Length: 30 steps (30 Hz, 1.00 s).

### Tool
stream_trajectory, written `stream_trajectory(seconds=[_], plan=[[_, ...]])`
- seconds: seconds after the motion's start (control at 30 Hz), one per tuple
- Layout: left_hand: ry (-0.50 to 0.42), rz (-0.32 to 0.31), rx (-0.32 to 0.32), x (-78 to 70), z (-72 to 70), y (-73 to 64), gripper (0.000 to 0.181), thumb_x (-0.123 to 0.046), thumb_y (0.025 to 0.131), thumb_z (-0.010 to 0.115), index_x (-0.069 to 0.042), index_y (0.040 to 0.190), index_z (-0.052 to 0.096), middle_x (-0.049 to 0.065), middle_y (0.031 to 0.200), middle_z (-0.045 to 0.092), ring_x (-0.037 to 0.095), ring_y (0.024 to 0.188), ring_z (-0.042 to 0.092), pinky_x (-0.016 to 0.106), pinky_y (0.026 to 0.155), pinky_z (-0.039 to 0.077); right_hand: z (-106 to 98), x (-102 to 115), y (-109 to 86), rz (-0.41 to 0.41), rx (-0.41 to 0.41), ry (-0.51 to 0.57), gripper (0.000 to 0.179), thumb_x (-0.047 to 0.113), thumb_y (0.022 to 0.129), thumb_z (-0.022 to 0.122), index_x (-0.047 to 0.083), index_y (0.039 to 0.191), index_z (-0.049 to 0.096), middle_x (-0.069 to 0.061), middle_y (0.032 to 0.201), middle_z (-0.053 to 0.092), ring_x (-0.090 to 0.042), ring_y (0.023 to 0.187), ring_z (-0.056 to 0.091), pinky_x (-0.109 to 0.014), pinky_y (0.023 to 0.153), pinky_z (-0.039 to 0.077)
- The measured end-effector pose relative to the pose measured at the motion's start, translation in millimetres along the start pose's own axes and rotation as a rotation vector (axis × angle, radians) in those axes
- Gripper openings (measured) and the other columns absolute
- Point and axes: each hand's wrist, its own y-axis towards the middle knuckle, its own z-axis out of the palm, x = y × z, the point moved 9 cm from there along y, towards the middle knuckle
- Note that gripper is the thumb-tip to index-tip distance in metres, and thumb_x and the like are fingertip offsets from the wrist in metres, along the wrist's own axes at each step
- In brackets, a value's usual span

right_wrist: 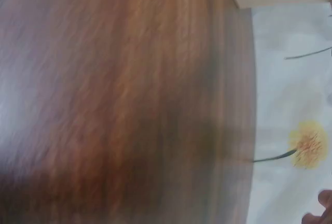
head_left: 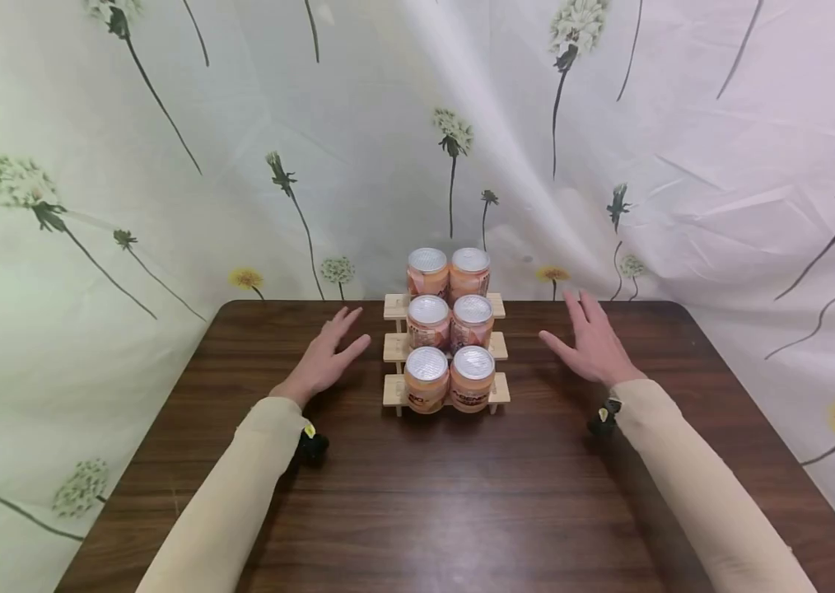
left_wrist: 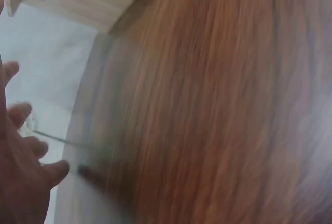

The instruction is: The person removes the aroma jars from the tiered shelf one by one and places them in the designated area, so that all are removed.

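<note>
A small three-step wooden rack (head_left: 394,346) stands toward the back of the table, two orange-labelled cans with silver lids on each step. On the front step are a left can (head_left: 426,391) and a right can (head_left: 471,391). To the rack's left, my left hand (head_left: 321,358) is held apart from it, fingers spread and holding nothing. On the other side my right hand (head_left: 595,346) has its fingers extended, also apart from the rack. The left wrist view shows the rack's pale wood (left_wrist: 88,1) at the top; only fingertips (right_wrist: 326,200) of the right hand show in the right wrist view.
The dark wooden table (head_left: 432,502) has its far edge just behind the rack. A pale curtain (head_left: 380,132) printed with dandelions hangs behind and along both sides. A small black device (head_left: 312,445) is strapped at the left wrist, another (head_left: 601,418) at the right.
</note>
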Motion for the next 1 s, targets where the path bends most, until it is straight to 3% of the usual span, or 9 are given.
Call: stream_trajectory(seconds=[0.17, 0.27, 0.4, 0.5, 0.77, 1.0], plan=[[-0.186, 0.025, -0.014, -15.2, 5.5, -4.9, 0.062, -0.052, 0.109, 0.051, -0.024, 0.163, 0.04, 0.009, 0.17, 0.033, 0.035, 0.155, 0.031, 0.06, 0.123, 0.028, -1, 19, 3.0, -0.014, 0.017, 0.071, 0.092, 0.06, 0.101, 0.06, 0.011, 0.168, 0.02, -0.025, 0.172, 0.013, -0.047, 0.158, 0.015, -0.068, 0.12, 0.026], [-0.321, 0.034, -0.034, -23.4, 8.1, -5.9, 0.054, -0.039, 0.109, 0.058, -0.019, 0.158, 0.047, 0.014, 0.161, 0.046, 0.038, 0.149, 0.042, 0.06, 0.119, 0.035, -4, 31, 5.3, -0.013, 0.011, 0.117, 0.089, 0.06, 0.102, 0.059, 0.013, 0.168, 0.023, -0.022, 0.172, 0.017, -0.044, 0.158, 0.018, -0.067, 0.12, 0.027], [-0.514, 0.036, -0.01, -33.8, 16.3, -6.0, 0.047, -0.023, 0.106, 0.066, -0.01, 0.149, 0.054, 0.019, 0.154, 0.052, 0.04, 0.141, 0.05, 0.057, 0.109, 0.048, -12, 52, 12.2, -0.04, -0.004, 0.188, 0.085, 0.06, 0.103, 0.057, 0.015, 0.167, 0.025, -0.019, 0.171, 0.024, -0.04, 0.157, 0.022, -0.064, 0.122, 0.026], [-0.613, -0.004, 0.028, -36.5, 25.8, -4.5, 0.044, -0.018, 0.104, 0.068, -0.009, 0.145, 0.056, 0.02, 0.151, 0.052, 0.04, 0.132, 0.057, 0.052, 0.1, 0.056, -19, 68, 19.1, -0.063, -0.011, 0.237, 0.081, 0.058, 0.104, 0.054, 0.016, 0.168, 0.025, -0.015, 0.17, 0.027, -0.036, 0.157, 0.024, -0.06, 0.124, 0.025], [-0.748, -0.105, 0.039, -33.1, 42.4, 0.1, 0.044, -0.01, 0.1, 0.073, -0.006, 0.14, 0.055, 0.022, 0.148, 0.045, 0.028, 0.119, 0.061, 0.042, 0.095, 0.059, -30, 97, 34.0, -0.087, -0.015, 0.341, 0.078, 0.057, 0.106, 0.05, 0.016, 0.167, 0.026, -0.013, 0.171, 0.029, -0.036, 0.157, 0.025, -0.06, 0.124, 0.023], [-0.798, -0.148, 0.039, -27.4, 49.7, -2.5, 0.045, -0.011, 0.101, 0.072, -0.005, 0.142, 0.053, 0.02, 0.15, 0.045, 0.021, 0.113, 0.065, 0.035, 0.092, 0.06, -34, 117, 43.9, -0.107, -0.022, 0.482, 0.07, 0.05, 0.107, 0.054, 0.019, 0.165, 0.031, -0.01, 0.167, 0.037, -0.031, 0.153, 0.035, -0.055, 0.122, 0.032]])
